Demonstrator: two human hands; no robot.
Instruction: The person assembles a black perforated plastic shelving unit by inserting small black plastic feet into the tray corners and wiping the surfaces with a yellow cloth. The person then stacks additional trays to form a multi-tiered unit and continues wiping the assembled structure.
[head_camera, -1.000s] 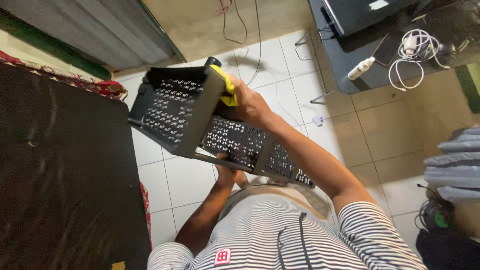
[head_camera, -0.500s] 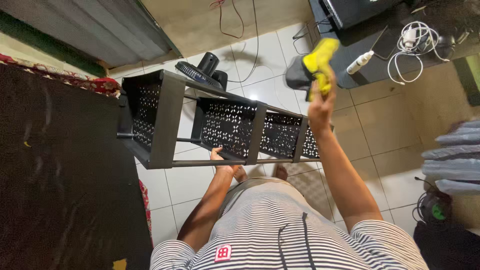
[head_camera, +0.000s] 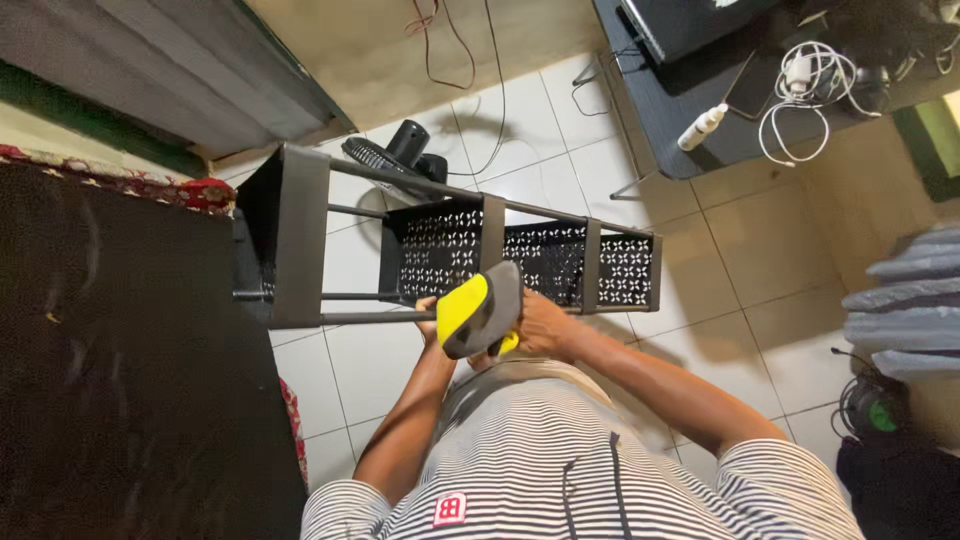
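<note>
Your right hand (head_camera: 540, 325) is wrapped around a yellow and grey tool (head_camera: 478, 312), fingers pressed together about its lower end, so that the tool's broad yellow face tilts up toward you. It sits just in front of your chest, right against the near rail of the rack (head_camera: 450, 255).

Your left hand (head_camera: 428, 318) is mostly hidden behind the tool. You can see only a few fingers curled at the rack's lower rail; whether they grip it firmly or only rest on it cannot be told.

The rack is a black metal frame lying on its side, held up off the tiled floor (head_camera: 560, 150). Its perforated panels with a small cut-out pattern run from the middle toward the right, and a solid end panel stands at the left, close to the dark bed (head_camera: 120, 380).

Beyond the rack, a small black fan (head_camera: 395, 150) stands on the floor. Further right is a dark desk (head_camera: 700, 150) with a white bottle (head_camera: 702, 126) and a coiled white cable (head_camera: 800, 95) on it. Well to the right lies a stack of folded grey cloth (head_camera: 910, 310).
</note>
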